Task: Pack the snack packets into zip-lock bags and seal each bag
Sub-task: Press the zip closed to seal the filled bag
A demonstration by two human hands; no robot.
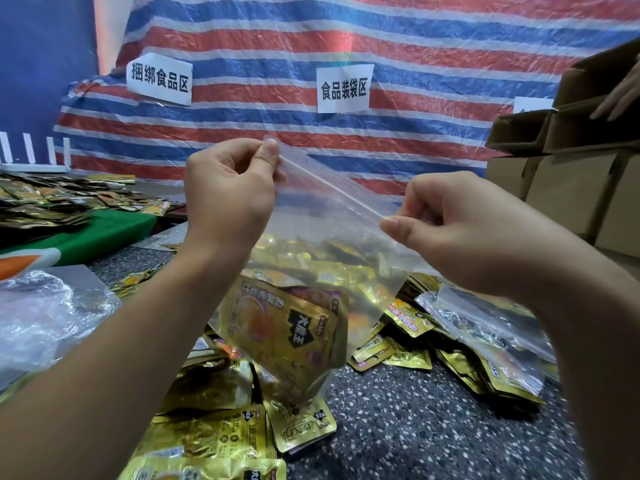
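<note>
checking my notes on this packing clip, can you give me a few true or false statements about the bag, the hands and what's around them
1. Both hands pinch the zip-lock bag's zip strip: left hand, right hand. True.
2. The bag is empty. False: a gold snack packet sits inside.
3. Loose gold packets lie on the speckled surface. True.
4. The backdrop is plain white. False: it is a red, white and blue striped tarp.
5. Cardboard boxes stand on the right. True.
</note>
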